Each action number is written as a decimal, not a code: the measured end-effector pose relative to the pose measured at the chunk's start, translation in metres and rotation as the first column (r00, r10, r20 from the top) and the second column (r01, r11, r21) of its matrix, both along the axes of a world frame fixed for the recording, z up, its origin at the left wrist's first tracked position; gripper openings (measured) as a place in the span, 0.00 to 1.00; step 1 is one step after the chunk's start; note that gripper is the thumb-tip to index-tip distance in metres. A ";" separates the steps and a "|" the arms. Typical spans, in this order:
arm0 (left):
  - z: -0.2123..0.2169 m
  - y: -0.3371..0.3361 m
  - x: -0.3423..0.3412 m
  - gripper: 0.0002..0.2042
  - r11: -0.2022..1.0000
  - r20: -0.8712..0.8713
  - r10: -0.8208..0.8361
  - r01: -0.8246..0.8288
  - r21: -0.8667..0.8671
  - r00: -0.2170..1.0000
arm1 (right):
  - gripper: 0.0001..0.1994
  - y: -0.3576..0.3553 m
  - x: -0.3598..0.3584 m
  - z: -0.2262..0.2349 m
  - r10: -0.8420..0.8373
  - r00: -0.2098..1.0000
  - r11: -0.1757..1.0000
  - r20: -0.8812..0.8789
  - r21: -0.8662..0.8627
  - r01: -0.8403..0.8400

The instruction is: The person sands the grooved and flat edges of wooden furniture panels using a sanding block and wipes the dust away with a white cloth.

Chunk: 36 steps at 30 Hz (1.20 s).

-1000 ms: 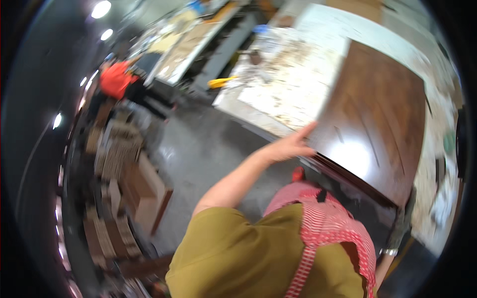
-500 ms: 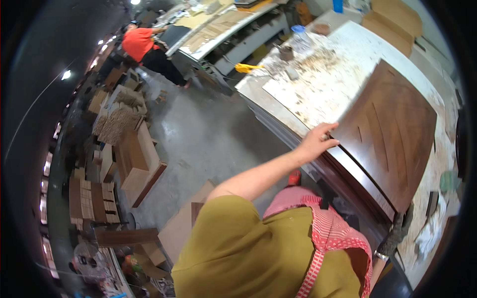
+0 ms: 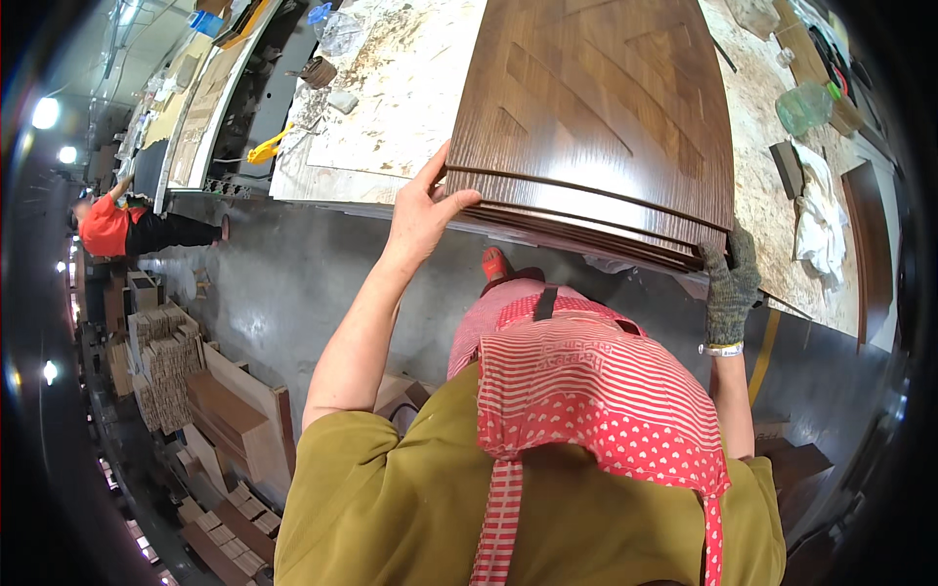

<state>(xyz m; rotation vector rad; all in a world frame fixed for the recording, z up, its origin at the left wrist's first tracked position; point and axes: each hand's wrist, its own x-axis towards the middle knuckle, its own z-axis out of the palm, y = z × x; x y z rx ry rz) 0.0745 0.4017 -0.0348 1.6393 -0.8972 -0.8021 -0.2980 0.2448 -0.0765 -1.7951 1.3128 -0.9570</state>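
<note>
In front of me lies a stack of dark brown, glossy wooden panels (image 3: pixel 596 107) with slanted grooves on the top face. Its near edge sticks out over the edge of the worktable (image 3: pixel 362 146). My left hand (image 3: pixel 420 217), bare, grips the near left corner, thumb against the front edge and fingers along the side. On the near right corner is my right hand (image 3: pixel 731 288), in a dark grey knitted glove, closed round the panel edges. How many panels each hand holds cannot be made out.
Left on the table are a yellow-handled tool (image 3: pixel 269 146), a brown cup (image 3: pixel 318 71) and a clear plastic bag (image 3: pixel 340 34). To the right lie a white cloth (image 3: pixel 821 210), a greenish bottle (image 3: pixel 806 109) and a dark board (image 3: pixel 868 244). A person in red (image 3: pixel 106 227) stands far left.
My view has turned right, so the panels now lie straight ahead. Both hands remain at the near corners, and the top panel now sits more evenly over those beneath.
</note>
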 end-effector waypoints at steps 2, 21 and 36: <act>0.000 -0.002 0.002 0.36 1.000 0.059 0.010 -0.010 0.006 0.998 | 0.26 -0.003 0.001 0.000 -0.015 0.998 1.000 -0.059 -0.008 0.014; -0.018 0.004 0.011 0.32 0.992 0.000 -0.077 0.077 0.095 0.997 | 0.23 0.007 -0.003 -0.008 0.051 0.995 0.997 -0.089 0.054 -0.046; -0.030 0.005 0.008 0.28 0.996 -0.051 -0.090 0.091 0.016 0.995 | 0.25 0.015 0.004 -0.005 0.081 0.967 0.980 -0.240 -0.159 -0.122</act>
